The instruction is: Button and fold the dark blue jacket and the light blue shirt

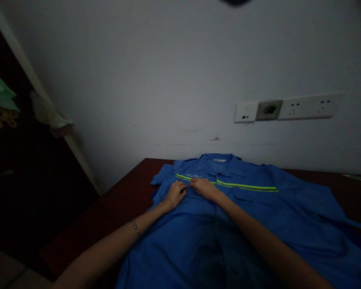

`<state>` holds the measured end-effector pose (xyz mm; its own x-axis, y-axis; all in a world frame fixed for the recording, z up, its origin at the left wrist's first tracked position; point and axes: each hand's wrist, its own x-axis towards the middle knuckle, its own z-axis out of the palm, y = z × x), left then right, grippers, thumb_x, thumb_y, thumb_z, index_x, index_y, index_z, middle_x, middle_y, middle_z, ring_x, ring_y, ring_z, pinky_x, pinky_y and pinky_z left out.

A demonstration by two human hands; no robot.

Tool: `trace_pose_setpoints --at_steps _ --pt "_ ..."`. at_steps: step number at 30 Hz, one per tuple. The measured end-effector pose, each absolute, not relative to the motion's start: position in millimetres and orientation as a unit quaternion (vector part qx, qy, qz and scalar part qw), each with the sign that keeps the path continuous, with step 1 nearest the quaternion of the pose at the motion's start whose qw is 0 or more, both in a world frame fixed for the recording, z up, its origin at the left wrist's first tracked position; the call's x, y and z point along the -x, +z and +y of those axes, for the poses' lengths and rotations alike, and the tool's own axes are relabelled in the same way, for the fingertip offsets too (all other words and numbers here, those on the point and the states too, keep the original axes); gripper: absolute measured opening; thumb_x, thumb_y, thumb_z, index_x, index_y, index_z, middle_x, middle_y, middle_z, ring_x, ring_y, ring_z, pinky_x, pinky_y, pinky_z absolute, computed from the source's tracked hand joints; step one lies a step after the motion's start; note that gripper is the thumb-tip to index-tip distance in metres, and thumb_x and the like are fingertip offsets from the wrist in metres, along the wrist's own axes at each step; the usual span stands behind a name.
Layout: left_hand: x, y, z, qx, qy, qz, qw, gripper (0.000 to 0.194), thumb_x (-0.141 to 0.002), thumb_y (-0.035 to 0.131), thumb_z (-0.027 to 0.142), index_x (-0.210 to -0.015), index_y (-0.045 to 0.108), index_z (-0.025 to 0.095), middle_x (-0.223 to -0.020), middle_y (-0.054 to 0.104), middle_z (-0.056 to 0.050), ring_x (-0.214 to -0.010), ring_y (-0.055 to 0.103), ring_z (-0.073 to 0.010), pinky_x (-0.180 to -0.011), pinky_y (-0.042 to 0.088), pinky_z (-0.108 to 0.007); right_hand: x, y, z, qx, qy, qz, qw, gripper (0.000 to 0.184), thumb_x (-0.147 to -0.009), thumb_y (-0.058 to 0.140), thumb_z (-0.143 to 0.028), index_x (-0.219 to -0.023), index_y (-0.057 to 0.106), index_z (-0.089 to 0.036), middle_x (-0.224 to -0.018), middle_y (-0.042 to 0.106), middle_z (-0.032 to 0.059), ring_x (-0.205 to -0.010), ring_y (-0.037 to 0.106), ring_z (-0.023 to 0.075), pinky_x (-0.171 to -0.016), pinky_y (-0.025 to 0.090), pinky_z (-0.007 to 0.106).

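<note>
A blue work shirt (252, 208) with a yellow-green reflective stripe across the chest lies spread front-up on a dark wooden table (120, 200), collar toward the wall. My left hand (177, 192) rests on the shirt's chest just left of the front opening, fingers curled and pinching the fabric. My right hand (203, 187) lies beside it, fingertips pressed together on the cloth at the placket by the stripe. The two hands almost touch. Two bracelets sit on my left wrist and forearm.
A pale wall rises right behind the table, with a row of sockets and switches (289, 108) at the upper right. A dark shelf with green and yellow items (0, 104) stands at the left. The table's left edge drops to the floor.
</note>
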<state>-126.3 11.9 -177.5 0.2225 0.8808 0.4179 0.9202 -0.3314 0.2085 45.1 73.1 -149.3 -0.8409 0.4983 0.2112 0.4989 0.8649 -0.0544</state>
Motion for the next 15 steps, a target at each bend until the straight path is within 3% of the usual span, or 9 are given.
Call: trace_pose_setpoints --at_steps 9,15 --pt "126.9 -165.6 8.8 0.79 -0.233 -0.554 0.123 0.019 -0.084 0.051 0.022 -0.098 0.064 0.022 -0.097 0.064 -0.004 -0.1 0.047 -0.0196 -0.093 0.029 -0.042 -53.2 -149.2 84.3 0.226 0.102 -0.938 0.241 0.023 -0.087 0.042 -0.018 -0.096 0.064 -0.019 -0.096 0.062 0.0057 -0.087 0.058 0.0161 -0.076 0.042 0.025" --pt "133.1 -153.2 22.4 0.83 -0.208 -0.491 0.166 0.022 -0.088 0.045 0.024 -0.1 0.064 0.023 -0.098 0.063 -0.006 -0.099 0.045 -0.0203 -0.091 0.032 -0.041 -56.0 -147.1 88.4 0.201 0.138 -0.926 0.286 0.02 -0.086 0.045 -0.017 -0.092 0.064 -0.018 -0.091 0.062 0.0053 -0.086 0.057 0.0153 -0.078 0.042 0.025"
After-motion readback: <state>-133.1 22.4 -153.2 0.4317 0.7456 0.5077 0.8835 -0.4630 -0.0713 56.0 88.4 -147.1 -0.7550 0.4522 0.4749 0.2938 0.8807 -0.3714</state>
